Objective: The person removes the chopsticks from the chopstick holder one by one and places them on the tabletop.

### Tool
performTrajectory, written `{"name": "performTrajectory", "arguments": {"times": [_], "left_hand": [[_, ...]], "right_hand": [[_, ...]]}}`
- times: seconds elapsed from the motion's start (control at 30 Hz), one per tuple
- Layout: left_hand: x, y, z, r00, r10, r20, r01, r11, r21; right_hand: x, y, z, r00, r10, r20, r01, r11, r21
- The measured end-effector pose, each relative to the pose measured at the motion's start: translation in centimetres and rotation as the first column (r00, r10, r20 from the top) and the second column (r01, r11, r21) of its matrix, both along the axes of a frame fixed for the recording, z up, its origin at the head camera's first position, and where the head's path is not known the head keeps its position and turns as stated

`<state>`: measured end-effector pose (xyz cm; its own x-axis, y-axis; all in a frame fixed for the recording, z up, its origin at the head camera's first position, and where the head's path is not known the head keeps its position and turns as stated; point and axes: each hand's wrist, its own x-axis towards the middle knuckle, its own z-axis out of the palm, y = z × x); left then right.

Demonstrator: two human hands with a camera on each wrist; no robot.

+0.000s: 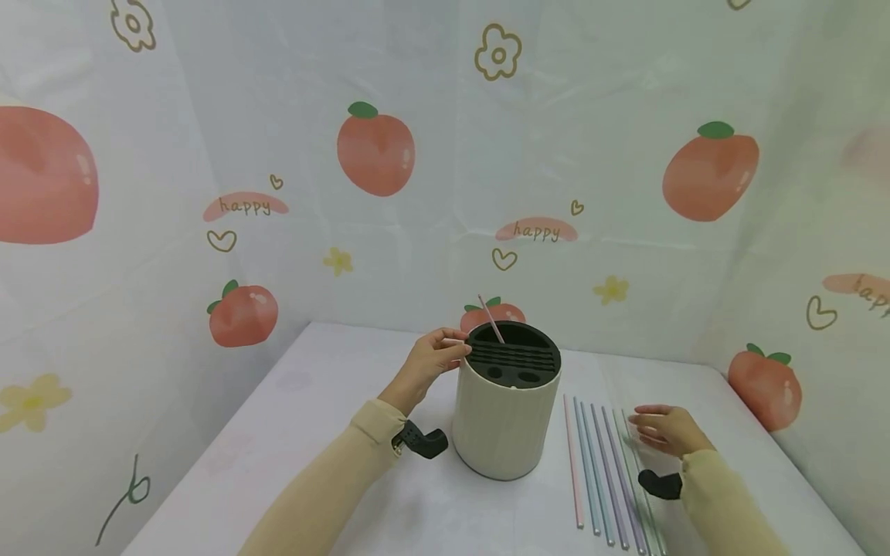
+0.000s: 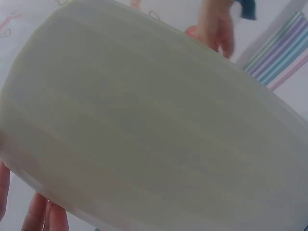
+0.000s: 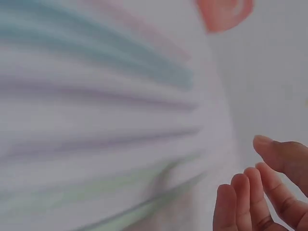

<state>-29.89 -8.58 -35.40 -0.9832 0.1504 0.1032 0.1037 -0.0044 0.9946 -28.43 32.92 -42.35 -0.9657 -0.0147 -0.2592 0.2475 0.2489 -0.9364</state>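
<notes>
A cream pen holder point(image 1: 502, 428) with a black slotted top point(image 1: 514, 354) stands upright on the table. One thin pink stick point(image 1: 490, 318) leans in its rear compartment. My left hand point(image 1: 429, 361) touches the holder's upper left side, fingertips right at the rim; its fingers point(image 2: 34, 211) show past the holder's edge in the left wrist view. To the holder's right, a row of thin pastel sticks lies side by side: pink point(image 1: 573, 463), blue, purple point(image 1: 612, 471) and green point(image 1: 629, 448). Beside the green ones, my right hand point(image 1: 666, 429) hovers with relaxed, spread fingers, holding nothing.
The white table point(image 1: 313, 401) meets a fabric backdrop point(image 1: 431, 262) printed with peaches, flowers and words at the back and sides. Dark wrist-camera mounts point(image 1: 422, 440) sit on both wrists.
</notes>
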Motion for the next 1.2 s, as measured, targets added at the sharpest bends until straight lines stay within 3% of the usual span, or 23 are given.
{"name": "performTrajectory", "arguments": {"times": [0.13, 0.23, 0.33, 0.47, 0.7, 0.83, 1.2], "left_hand": [[-0.1, 0.0, -0.1, 1.000, -0.004, -0.002, 0.004, 1.000, -0.001], [-0.2, 0.0, -0.2, 1.000, -0.003, -0.004, 0.003, 1.000, 0.000], [-0.1, -0.1, -0.2, 1.000, 0.000, -0.001, 0.000, 1.000, 0.004], [-0.2, -0.1, -0.3, 1.000, -0.001, 0.006, 0.001, 1.000, 0.010], [-0.3, 0.1, -0.3, 1.000, 0.002, 0.011, -0.002, 1.000, 0.004], [-0.3, 0.1, -0.3, 1.000, 0.006, 0.012, -0.006, 1.000, 0.007], [-0.5, 0.2, -0.3, 1.000, 0.004, 0.018, -0.004, 1.000, 0.006]], "right_hand": [[-0.7, -1.2, 3.5, 0.984, 0.073, -0.163, -0.092, 0.990, -0.110], [-1.3, -3.5, 6.8, 0.945, 0.085, -0.316, -0.160, 0.962, -0.221], [-1.6, -6.7, 9.8, 0.905, 0.079, -0.418, -0.219, 0.929, -0.299], [-1.7, -11.1, 12.2, 0.862, 0.102, -0.497, -0.264, 0.926, -0.269], [-2.2, -16.5, 12.9, 0.809, 0.194, -0.555, -0.269, 0.962, -0.054], [-2.7, -18.3, 12.8, 0.806, 0.252, -0.536, -0.262, 0.963, 0.059], [-3.7, -20.1, 13.0, 0.806, 0.347, -0.479, -0.274, 0.937, 0.218]]}}
